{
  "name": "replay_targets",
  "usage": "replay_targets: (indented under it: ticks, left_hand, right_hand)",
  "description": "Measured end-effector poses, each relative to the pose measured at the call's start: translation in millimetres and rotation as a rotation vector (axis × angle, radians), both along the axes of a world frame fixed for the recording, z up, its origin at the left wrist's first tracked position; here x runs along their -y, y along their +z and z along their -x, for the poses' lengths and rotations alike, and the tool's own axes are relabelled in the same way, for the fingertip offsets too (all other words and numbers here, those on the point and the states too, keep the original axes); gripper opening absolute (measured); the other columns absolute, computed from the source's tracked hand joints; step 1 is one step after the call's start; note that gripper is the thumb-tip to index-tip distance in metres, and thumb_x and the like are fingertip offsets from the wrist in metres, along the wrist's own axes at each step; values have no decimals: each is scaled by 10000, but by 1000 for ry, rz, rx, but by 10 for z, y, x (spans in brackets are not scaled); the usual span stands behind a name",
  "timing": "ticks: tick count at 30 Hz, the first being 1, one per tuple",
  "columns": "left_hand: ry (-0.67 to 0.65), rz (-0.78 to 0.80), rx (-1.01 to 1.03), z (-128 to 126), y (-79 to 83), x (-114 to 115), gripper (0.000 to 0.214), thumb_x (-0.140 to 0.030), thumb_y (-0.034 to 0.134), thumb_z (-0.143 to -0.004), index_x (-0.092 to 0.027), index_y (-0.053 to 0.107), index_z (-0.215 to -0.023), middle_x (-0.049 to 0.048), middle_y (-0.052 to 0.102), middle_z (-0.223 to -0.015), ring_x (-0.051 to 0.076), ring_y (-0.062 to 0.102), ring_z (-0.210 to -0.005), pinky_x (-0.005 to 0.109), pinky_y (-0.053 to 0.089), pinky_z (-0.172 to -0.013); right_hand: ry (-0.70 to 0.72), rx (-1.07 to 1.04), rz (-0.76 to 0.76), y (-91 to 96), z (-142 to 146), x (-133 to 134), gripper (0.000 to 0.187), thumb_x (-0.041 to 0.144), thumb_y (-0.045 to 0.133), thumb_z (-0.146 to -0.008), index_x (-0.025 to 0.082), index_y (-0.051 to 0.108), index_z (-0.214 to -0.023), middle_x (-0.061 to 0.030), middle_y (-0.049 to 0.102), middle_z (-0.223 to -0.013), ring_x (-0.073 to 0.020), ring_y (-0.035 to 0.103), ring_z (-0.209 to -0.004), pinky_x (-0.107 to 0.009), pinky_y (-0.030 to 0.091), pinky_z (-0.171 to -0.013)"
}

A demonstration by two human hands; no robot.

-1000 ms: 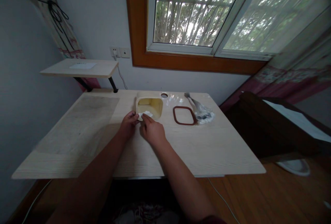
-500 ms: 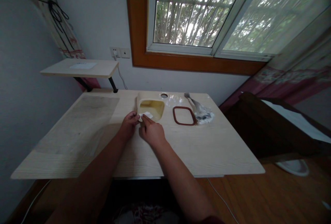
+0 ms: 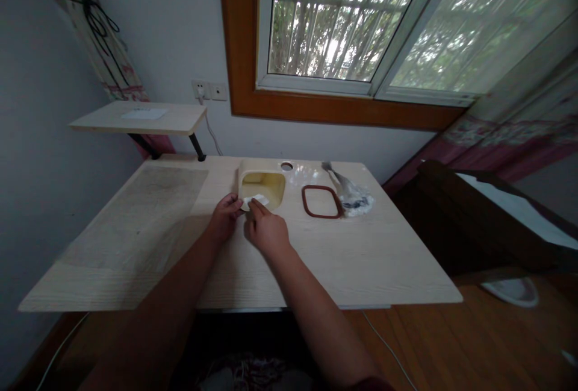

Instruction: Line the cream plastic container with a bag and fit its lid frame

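Observation:
A cream-coloured box (image 3: 242,166) with a rounded square opening and a yellowish inside lies on the desk before me. My left hand (image 3: 225,217) is closed on its near left corner. A small white piece (image 3: 261,199), like tissue or cloth, lies at the box's near rim. My right hand (image 3: 270,229) has its fingers pressed together on this white piece; their tips are partly hidden. To the right of the box lies a brown-red square frame (image 3: 323,217) with rounded corners. A clear plastic bag (image 3: 354,194) touches the frame's right side; dark bits show inside it.
The wooden desk (image 3: 374,258) has a cable hole (image 3: 286,167) near its back edge. A raised shelf (image 3: 180,121) stands at the back left, above a translucent sheet (image 3: 135,222). Behind are a socket (image 3: 210,91) and a window. Dark furniture (image 3: 451,222) stands at right.
The box has shifted very slightly to the left. The white piece at its near rim has moved a little under my right fingers. The frame and the bag stay put.

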State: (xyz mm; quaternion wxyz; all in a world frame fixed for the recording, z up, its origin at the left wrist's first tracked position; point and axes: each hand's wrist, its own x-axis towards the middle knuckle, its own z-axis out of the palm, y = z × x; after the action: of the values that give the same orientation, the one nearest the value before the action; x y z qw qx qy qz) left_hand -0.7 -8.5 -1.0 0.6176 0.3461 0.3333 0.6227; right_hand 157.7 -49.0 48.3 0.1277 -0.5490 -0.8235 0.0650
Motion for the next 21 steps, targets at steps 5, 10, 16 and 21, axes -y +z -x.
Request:
replay_targets:
  ticks: [5, 10, 16, 21]
  left_hand:
    - [-7, -14, 12, 17, -6, 3, 255, -322, 801, -756, -163, 631, -859, 39, 692, -877, 171, 665, -830, 285, 545, -744]
    - [27, -7, -1, 18, -19, -9, 277, -341, 798, -766, -145, 654, -899, 74, 710, -932, 214, 684, -884, 327, 565, -760]
    - [13, -8, -37, 15, -8, -6, 290, -351, 793, -769, -138, 652, -907, 82, 705, -949, 216, 680, -880, 320, 570, -728]
    - [14, 5, -42, 11, -3, 13, 303, -324, 825, -724, -162, 586, -819, 12, 653, -830, 147, 638, -760, 257, 550, -671]
  right_hand:
    - [43, -14, -32, -4, 22, 23, 596, 311, 468, -932, 313, 417, -1526, -3, 386, -1600, -210, 696, -1045, -340, 584, -855]
    - [-64, -12, -23, 0, -91, -26, 536, 305, 466, -943, 334, 488, -1478, 6, 453, -1558, -204, 697, -1041, -337, 572, -878]
    - [-131, -36, -47, -21, -84, -34, 493, 298, 442, -949, 286, 539, -1432, -20, 496, -1525, -213, 690, -1066, -341, 569, -879]
    - [17, -78, -52, -60, 16, -11, 542, 291, 455, -933, 268, 493, -1473, -2, 485, -1535, -192, 675, -1095, -314, 556, -913]
